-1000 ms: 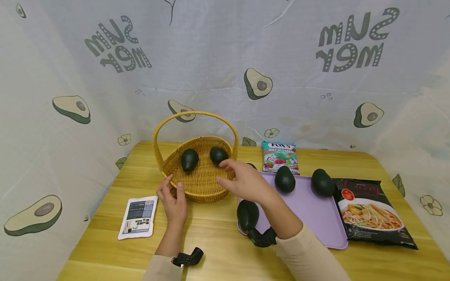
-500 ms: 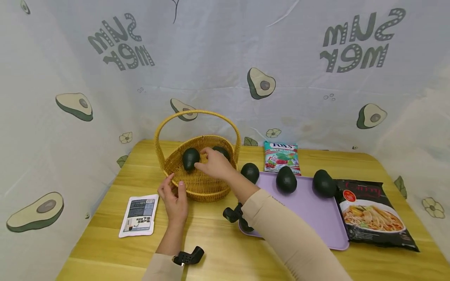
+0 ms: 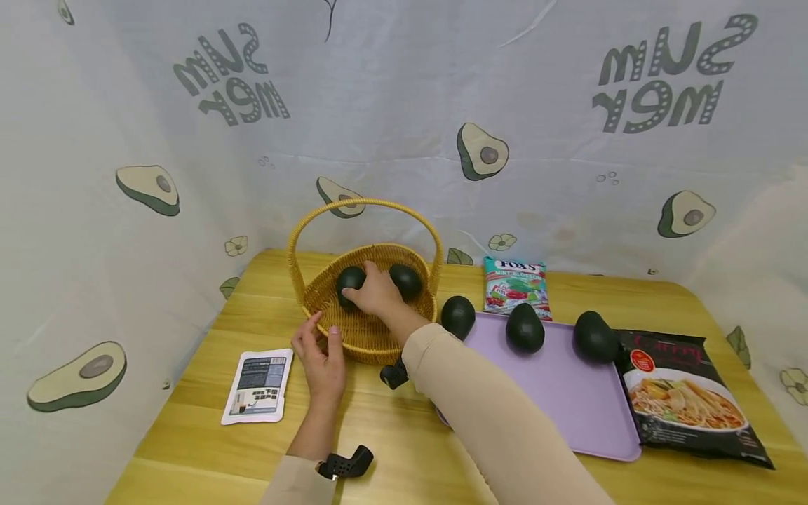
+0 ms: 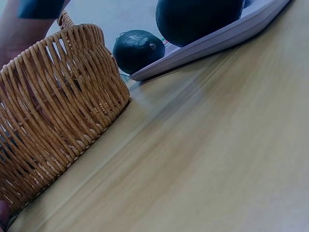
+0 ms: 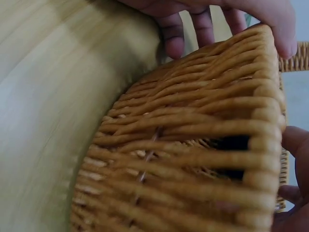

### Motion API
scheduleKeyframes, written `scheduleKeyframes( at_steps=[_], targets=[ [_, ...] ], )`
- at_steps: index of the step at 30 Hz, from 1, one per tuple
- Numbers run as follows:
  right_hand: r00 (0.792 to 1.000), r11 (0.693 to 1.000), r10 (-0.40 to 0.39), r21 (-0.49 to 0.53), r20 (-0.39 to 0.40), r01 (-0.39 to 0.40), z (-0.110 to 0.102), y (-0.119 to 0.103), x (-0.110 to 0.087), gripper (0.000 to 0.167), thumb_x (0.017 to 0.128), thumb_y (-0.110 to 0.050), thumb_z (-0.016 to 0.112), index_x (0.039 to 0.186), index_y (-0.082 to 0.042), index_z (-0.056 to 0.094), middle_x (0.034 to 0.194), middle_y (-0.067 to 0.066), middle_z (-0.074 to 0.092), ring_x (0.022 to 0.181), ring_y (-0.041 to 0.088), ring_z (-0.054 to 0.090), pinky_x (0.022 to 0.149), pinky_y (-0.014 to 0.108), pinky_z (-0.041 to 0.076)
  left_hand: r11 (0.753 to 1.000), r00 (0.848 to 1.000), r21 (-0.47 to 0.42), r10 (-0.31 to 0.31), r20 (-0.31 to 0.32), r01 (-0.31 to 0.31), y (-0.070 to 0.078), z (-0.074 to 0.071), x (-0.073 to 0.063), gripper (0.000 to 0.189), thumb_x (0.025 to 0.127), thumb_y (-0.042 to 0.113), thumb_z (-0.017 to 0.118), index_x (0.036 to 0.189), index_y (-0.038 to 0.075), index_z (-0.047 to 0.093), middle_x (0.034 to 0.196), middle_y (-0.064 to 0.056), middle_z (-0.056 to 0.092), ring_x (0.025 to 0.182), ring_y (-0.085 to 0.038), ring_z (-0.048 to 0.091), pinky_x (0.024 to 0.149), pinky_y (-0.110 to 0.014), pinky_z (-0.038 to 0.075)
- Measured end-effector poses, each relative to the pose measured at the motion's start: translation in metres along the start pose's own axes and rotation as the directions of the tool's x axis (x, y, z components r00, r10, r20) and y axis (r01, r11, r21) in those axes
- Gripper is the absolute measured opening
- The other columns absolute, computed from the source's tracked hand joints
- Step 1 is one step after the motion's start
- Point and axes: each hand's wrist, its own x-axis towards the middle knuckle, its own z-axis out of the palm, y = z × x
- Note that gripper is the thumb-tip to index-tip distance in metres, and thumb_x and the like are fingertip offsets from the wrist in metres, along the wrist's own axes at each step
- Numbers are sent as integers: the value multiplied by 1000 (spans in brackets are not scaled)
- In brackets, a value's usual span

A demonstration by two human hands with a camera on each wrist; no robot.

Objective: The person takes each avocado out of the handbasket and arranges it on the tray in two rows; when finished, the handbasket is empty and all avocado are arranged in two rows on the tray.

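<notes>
A yellow wicker basket (image 3: 366, 330) with a tall hoop handle stands on the table. Two dark green avocados lie inside, the left avocado (image 3: 350, 286) and the right avocado (image 3: 405, 282). My right hand (image 3: 379, 293) reaches over the front rim and grips the left avocado between thumb and index finger; its other fingers are hidden. At the basket's front left, my left hand (image 3: 325, 361) holds the rim. In the right wrist view several of its fingers (image 5: 203, 29) press the outer wall, and one digit comes over the rim.
A lilac tray (image 3: 568, 400) bears several avocados (image 3: 525, 328) along its back edge; my right sleeve (image 3: 486, 400) covers its near left corner. A candy bag (image 3: 517, 286) stands behind it, a black noodle packet (image 3: 688, 393) lies right, and a white pouch (image 3: 257, 386) lies left.
My right hand has moved left into the basket and onto the left avocado, which now looks turned. The left hand stays at the rim. The whole view has shifted slightly.
</notes>
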Motion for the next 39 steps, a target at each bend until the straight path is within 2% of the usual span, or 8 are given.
scheduleKeyframes(
  at_steps=[8,12,16,22,27,31,34,39],
  targets=[
    [1000,999,-4,47,3,4,5,3,3,78,96,-38,70,161,-22,31,155,18,47,141,39,47,109,53,46,1000,1000,-8,0,0,0,1,4,-4,39,105,22,57,143,15,50,141,-14,32,116,-26,48,86,-26,42],
    [1000,998,-11,63,2,11,8,4,4,74,95,-33,72,158,-22,37,149,19,52,135,39,52,107,51,48,1000,1000,-8,4,3,-4,2,5,-6,40,104,22,57,142,13,50,141,-14,32,115,-26,49,85,-24,42],
    [999,997,-22,69,-35,24,8,4,2,71,92,-31,75,153,-19,41,142,19,58,129,37,57,102,48,51,1000,1000,-12,12,11,-12,4,5,-6,41,104,22,56,143,11,50,140,-15,32,115,-27,49,84,-24,42],
    [999,995,-34,93,-43,37,10,5,-1,79,90,-25,77,157,-21,37,147,22,50,133,40,51,105,52,48,1000,1000,-4,9,8,-9,4,5,-5,41,104,23,56,143,14,50,139,-15,32,115,-27,49,85,-26,41],
    [997,990,-38,137,-60,46,8,0,-4,80,88,-27,79,157,-19,38,146,19,53,134,37,49,104,52,49,1000,1000,-2,20,-4,-21,3,4,-3,40,104,21,57,143,15,51,141,-13,32,117,-28,49,86,-26,40],
    [996,981,-54,181,-72,66,3,-7,-11,80,88,-26,79,156,-20,39,146,19,52,132,37,50,101,53,50,1000,1000,-3,9,-13,-9,7,4,-2,40,103,15,56,143,10,50,141,-16,31,117,-33,47,86,-28,38],
    [995,973,-66,219,-69,80,-3,-12,-17,80,88,-27,78,156,-22,38,146,20,48,128,38,53,99,53,51,1000,1000,-3,-10,-9,10,6,3,-2,40,104,15,56,143,10,49,141,-16,31,117,-32,47,87,-29,38],
    [991,956,-115,263,-68,129,-17,-19,-30,81,88,-28,77,158,-24,36,148,22,43,121,40,58,95,54,53,1000,1000,-18,-4,-1,4,2,0,0,40,104,21,57,143,13,50,137,-13,33,114,-24,45,87,-29,42]
  ],
)
